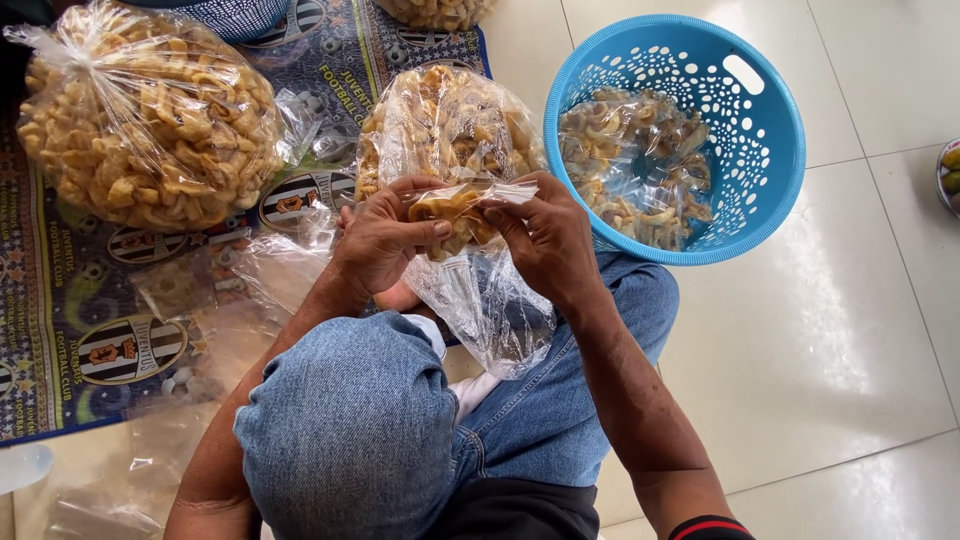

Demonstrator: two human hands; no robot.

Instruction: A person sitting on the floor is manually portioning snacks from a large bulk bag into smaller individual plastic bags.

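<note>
- A big knotted clear bag of fried crackers (140, 120) lies on the patterned mat (60, 300).
- A blue perforated plastic basket (770, 130) stands on the white tiled floor (830, 330), with small packed cracker bags (640, 160) inside.
- Empty clear bags (190, 290) lie on the mat.

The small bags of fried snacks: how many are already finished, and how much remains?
Done: a few filled small bags lie in the blue basket. In hand: left hand and right hand hold one small clear bag with a few snacks. Left: two big bags, one full and one behind the hands.
</note>
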